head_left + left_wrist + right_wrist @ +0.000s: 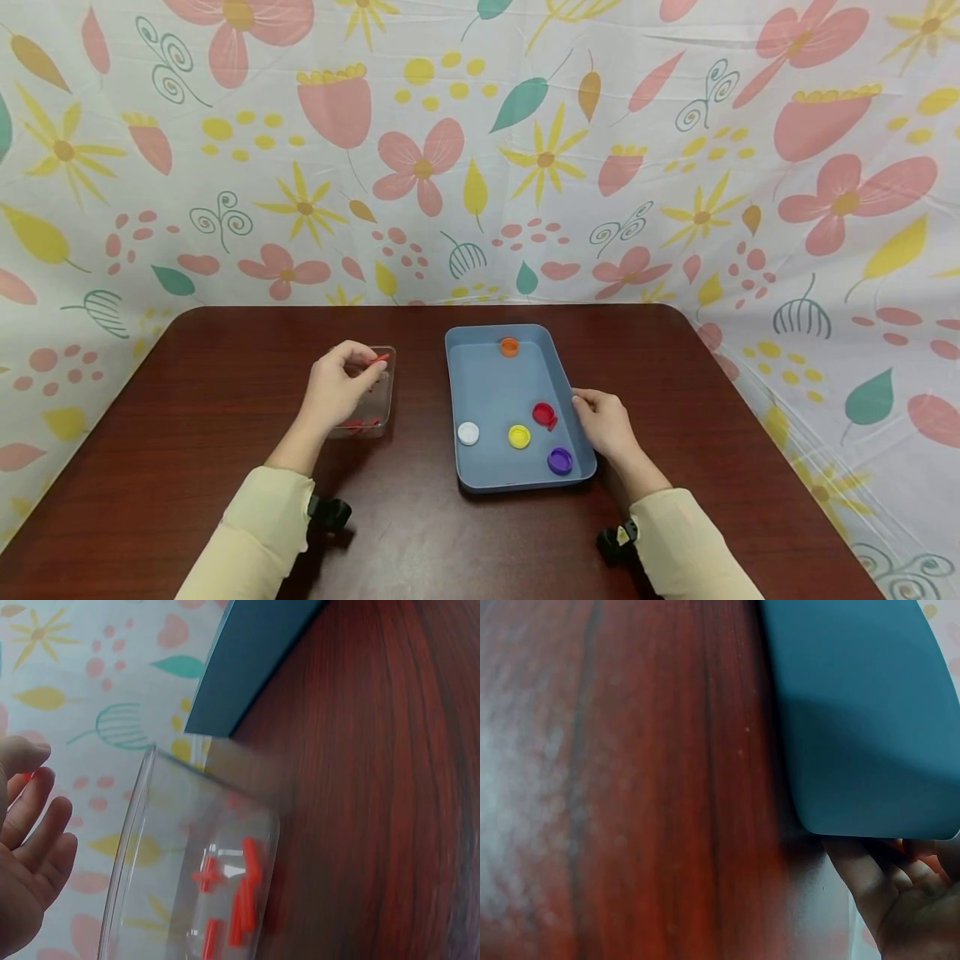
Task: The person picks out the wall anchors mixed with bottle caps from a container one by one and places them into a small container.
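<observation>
My left hand point(335, 387) pinches a small red stick point(381, 358) between thumb and fingertips, above the clear plastic box point(387, 392). In the left wrist view, several short red sticks point(250, 900) lie on the box floor, and the left hand point(30, 847) is beside its wall. My right hand point(606, 425) grips the right edge of the blue-grey tray point(491, 387); in the right wrist view, its fingers point(855, 874) are against the tray's end, partly hidden. A red cap point(543, 413) with a small red piece point(552, 424) by it lies in the tray.
Other round caps sit in the tray: orange point(509, 346) at the back, white point(468, 433) at left, yellow point(519, 437) near the middle, purple point(559, 461) at the front right. Both containers stand on a dark wooden table point(420, 533) before a flowered cloth point(465, 150).
</observation>
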`<state>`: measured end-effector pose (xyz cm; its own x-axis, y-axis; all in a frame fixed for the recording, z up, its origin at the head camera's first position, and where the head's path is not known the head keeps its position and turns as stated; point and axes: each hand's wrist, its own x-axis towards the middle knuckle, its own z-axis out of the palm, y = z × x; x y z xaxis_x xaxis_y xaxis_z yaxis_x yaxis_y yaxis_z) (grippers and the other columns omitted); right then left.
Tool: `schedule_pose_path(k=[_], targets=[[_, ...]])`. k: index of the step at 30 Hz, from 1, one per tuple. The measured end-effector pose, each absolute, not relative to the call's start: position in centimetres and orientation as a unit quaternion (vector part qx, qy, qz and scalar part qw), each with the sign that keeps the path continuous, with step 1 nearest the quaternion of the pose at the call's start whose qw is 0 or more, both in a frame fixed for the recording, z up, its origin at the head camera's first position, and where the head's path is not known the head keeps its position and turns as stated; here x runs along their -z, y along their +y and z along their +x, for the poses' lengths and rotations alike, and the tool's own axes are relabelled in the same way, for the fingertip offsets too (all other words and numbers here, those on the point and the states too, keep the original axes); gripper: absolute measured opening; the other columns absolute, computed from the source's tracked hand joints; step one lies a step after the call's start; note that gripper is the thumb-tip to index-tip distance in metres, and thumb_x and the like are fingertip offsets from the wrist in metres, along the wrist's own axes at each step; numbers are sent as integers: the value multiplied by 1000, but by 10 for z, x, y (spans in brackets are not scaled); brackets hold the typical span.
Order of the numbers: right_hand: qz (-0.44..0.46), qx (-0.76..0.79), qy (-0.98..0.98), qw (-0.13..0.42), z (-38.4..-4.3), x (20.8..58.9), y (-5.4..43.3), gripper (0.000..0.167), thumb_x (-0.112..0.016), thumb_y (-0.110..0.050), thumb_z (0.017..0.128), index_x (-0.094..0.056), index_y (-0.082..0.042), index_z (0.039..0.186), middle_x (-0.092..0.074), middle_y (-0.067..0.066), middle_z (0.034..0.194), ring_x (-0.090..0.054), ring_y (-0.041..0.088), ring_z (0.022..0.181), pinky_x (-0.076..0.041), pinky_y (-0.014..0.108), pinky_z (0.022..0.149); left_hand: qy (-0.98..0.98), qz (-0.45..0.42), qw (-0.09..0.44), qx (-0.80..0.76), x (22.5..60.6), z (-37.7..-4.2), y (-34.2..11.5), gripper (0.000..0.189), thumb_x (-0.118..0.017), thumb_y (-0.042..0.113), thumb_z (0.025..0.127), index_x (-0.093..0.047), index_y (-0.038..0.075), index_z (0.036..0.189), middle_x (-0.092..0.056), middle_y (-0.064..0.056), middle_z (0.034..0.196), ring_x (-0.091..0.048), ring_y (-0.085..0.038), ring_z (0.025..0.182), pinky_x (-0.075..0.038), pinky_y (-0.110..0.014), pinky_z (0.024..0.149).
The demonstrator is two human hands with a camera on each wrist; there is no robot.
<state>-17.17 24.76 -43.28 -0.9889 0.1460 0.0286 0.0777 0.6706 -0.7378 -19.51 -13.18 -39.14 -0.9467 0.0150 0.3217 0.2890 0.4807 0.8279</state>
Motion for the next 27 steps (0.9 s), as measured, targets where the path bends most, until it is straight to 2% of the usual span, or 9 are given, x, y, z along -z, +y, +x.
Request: schedule_pose_path(k=[3,7,12,19,27], targets=[[-61,-400,-913,43,-172,433,248,31,-50,-12,96,-63,3,120,-66,23,111,-66,28,93,-55,39,74,-853,-80,151,494,392,-194,-139,11,-72,12,83,-63,7,88,-67,-9,82,-59,-14,68,-47,-20,55],[-60,-397,-915,43,-173,434,248,31,-50,-12,97,-62,3,121,-66,23,113,-65,27,94,-55,39,75,-859,-68,178,476,394,-193,-145,14,-73,15,82,-64,7,90,-66,-7,83,-55,-11,72,-45,-19,63],[-59,-395,-916,42,-173,434,248,31,-50,-13,97,-62,3,121,-66,23,113,-65,27,95,-55,40,75,-861,-56,177,474,396,-192,-148,16,-71,17,84,-65,6,94,-65,-7,88,-53,-7,76,-44,-19,69],[-57,-392,-917,46,-173,434,248,31,-50,-12,96,-62,4,120,-66,24,112,-64,28,95,-55,41,76,-858,-55,179,479,397,-192,-144,15,-72,16,83,-66,6,92,-66,-8,87,-53,-9,73,-42,-16,66],[-60,-391,-917,44,-173,434,248,32,-50,-13,96,-62,3,121,-65,23,114,-65,29,96,-55,41,77,-851,-77,163,492,398,-195,-133,16,-72,17,83,-66,7,94,-68,-9,88,-62,-12,73,-48,-18,65]])
